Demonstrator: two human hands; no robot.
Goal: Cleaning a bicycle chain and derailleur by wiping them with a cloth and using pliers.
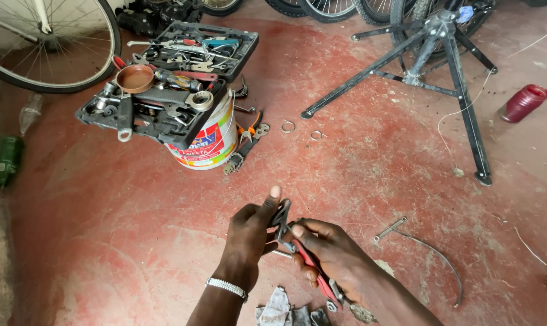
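My left hand (249, 232) pinches a small dark metal part (280, 215) between thumb and fingers, low in the middle of the view; a silver watch band circles that wrist. My right hand (331, 253) grips red-handled pliers (312, 268), whose jaws meet the dark part just right of my left thumb. Both hands hover over the red concrete floor (134, 229). A crumpled grey rag (279, 309) lies on the floor under my wrists.
An open black tool case (164, 78) full of wrenches rests on a white paint bucket (210, 145). Pliers and two metal rings lie beside it. A black repair stand (430, 54) spreads its legs top right. A bicycle wheel (50, 42), a red can (523, 102), a bent cable (436, 253) are around.
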